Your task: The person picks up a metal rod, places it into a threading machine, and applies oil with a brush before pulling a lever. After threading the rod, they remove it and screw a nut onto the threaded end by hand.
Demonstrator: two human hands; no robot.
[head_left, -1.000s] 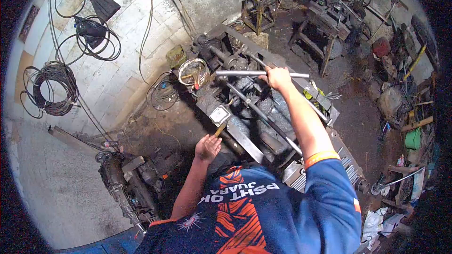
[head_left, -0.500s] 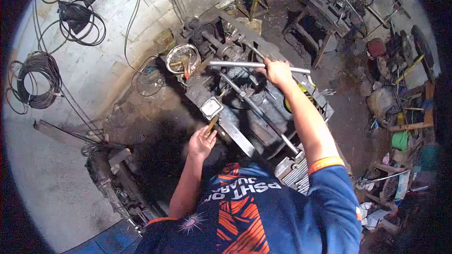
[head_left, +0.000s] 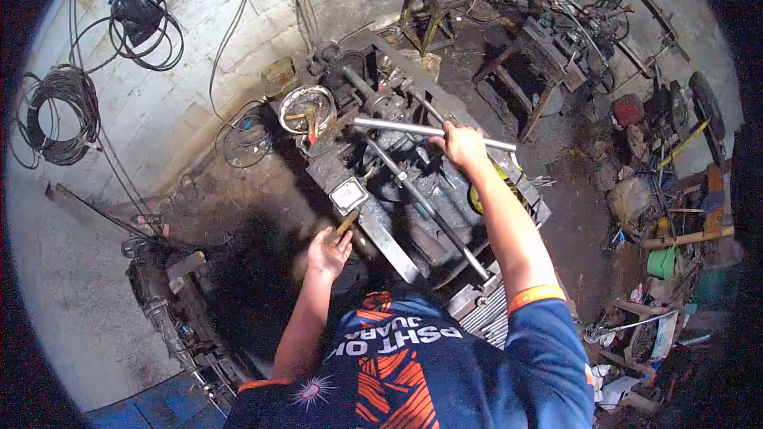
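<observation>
My right hand (head_left: 463, 145) is closed around a smooth grey metal tube (head_left: 397, 125), right of its middle. The tube lies crosswise above a greasy lathe-like machine (head_left: 330, 167), its left end near a round tin (head_left: 284, 115) with a brush (head_left: 311, 129) in it. Below the tube, a long metal rod (head_left: 429, 208) runs slantwise along the machine. My left hand (head_left: 328, 254) has its fingers curled at a tan stick-like handle (head_left: 347, 224), beside the machine's near left edge. A pale square tin or box (head_left: 348, 196) sits just above that handle.
Coiled cables (head_left: 62, 115) hang on the left wall. A second machine (head_left: 163, 294) stands at lower left. A metal stand (head_left: 429, 20) and a workbench (head_left: 532, 63) are at the back. Scrap, a green container (head_left: 661, 262) and wood clutter the right side.
The view has shifted slightly. The tube has turned a little, its right end now lower and nearer to me, with my right hand still on it. My left hand stays at the tan handle.
</observation>
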